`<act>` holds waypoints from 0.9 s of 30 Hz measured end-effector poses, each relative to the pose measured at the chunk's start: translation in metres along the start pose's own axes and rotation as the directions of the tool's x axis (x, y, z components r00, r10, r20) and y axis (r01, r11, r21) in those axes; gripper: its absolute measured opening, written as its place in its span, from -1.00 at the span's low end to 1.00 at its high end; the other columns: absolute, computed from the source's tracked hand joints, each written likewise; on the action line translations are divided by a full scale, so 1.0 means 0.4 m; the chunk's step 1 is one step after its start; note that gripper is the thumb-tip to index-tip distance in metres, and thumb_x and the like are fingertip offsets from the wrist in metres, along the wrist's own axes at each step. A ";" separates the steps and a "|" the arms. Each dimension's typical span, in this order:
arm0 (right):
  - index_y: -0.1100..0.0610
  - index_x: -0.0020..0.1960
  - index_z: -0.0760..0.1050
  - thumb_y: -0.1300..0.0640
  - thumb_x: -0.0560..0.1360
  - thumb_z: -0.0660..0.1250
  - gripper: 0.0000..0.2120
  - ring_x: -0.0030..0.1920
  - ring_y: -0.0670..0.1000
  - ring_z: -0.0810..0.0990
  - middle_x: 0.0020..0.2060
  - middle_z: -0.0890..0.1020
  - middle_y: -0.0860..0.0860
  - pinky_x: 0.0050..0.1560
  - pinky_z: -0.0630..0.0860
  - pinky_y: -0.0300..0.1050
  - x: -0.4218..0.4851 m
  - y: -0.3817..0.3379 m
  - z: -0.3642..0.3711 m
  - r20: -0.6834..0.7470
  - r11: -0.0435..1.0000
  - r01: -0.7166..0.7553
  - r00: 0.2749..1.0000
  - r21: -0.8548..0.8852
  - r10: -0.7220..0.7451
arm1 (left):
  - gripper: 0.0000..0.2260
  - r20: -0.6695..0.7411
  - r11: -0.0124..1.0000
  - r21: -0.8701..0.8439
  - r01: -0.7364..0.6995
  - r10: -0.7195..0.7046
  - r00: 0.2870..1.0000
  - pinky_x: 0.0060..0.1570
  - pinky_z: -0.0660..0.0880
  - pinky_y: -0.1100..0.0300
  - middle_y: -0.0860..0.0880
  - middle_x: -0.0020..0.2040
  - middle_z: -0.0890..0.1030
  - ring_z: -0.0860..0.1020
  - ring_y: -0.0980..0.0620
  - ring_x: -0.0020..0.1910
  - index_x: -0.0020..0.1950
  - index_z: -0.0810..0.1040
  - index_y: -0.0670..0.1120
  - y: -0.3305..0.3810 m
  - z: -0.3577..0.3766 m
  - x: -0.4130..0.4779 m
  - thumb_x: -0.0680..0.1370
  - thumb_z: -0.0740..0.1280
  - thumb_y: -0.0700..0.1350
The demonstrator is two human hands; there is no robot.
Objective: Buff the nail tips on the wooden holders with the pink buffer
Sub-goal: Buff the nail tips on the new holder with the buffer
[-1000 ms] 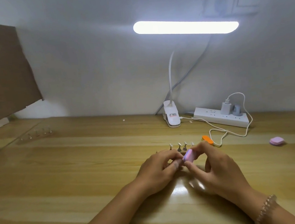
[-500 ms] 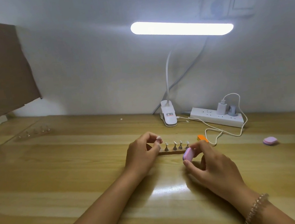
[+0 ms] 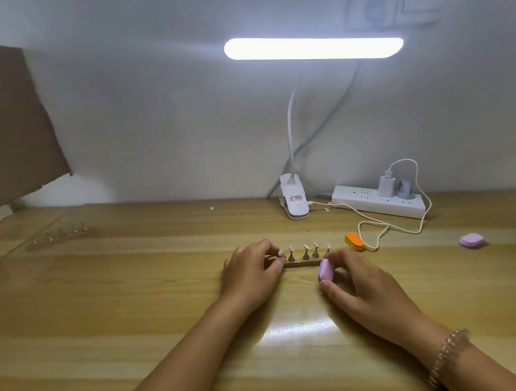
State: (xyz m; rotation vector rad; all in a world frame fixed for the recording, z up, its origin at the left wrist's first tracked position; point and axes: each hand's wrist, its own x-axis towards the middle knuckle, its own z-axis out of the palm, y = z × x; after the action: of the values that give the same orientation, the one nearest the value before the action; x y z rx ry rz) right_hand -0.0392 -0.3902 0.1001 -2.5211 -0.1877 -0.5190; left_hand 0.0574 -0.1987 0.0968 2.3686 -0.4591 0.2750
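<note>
Five nail tips [image 3: 305, 247] stand on the wooden holder [image 3: 303, 263], central on the table [image 3: 134, 306]. Left hand [image 3: 249, 273] pinches the end tip; right hand [image 3: 363, 283] grips the pink buffer [image 3: 324, 270] edgewise. Tips probably light, brittle: steady each stem.

I see one long lamp [image 3: 314, 48] glowing bright white, high up behind the right hand [image 3: 366, 282] that pinches the pink buffer [image 3: 325, 270]. The table [image 3: 301, 328] shines with a white spot just below that grip, close to me. The rest looks dim and grey. Far left of the grip, things look soft and blurry.
</note>
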 end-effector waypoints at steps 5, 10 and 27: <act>-0.11 0.02 0.39 -0.02 0.47 0.39 -0.79 -0.02 -0.19 0.56 -0.05 0.55 -0.32 -0.06 0.49 -0.18 -0.002 -0.003 -0.002 -0.038 1.000 0.014 0.999 -0.015 -0.014 | -0.93 -0.005 1.000 0.009 -0.010 0.010 1.000 0.13 0.42 0.08 0.13 0.01 0.64 0.55 0.02 0.08 -0.09 0.49 0.12 0.003 -0.004 0.001 0.58 0.33 0.01; -0.09 0.02 0.41 0.00 0.44 0.42 -0.76 -0.03 -0.20 0.53 -0.01 0.51 -0.37 -0.14 0.38 -0.40 -0.004 -0.009 -0.001 -0.050 0.997 0.049 0.997 -0.051 -0.052 | -0.93 -0.022 1.000 0.019 -0.018 0.018 1.000 0.03 0.36 0.14 0.15 -0.03 0.61 0.51 0.02 0.08 -0.10 0.47 0.10 -0.004 -0.003 0.000 0.54 0.34 0.03; -0.03 -0.04 0.43 0.06 0.43 0.46 -0.78 -0.09 -0.14 0.55 -0.16 0.56 -0.26 0.00 0.49 -0.07 -0.001 -0.013 -0.001 -0.179 0.994 0.108 0.978 -0.011 -0.108 | -0.89 -0.048 0.919 0.073 -0.388 0.392 0.919 -0.22 0.41 0.28 0.33 -0.12 0.57 0.45 0.28 -0.18 -0.03 0.52 0.12 0.049 -0.004 -0.074 0.48 0.28 0.04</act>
State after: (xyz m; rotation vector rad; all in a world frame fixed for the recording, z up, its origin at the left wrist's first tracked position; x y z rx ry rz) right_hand -0.0409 -0.3860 0.1028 -2.4580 -0.2575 -0.7867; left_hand 0.0223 -0.2041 0.1003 2.3044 -0.9080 0.5504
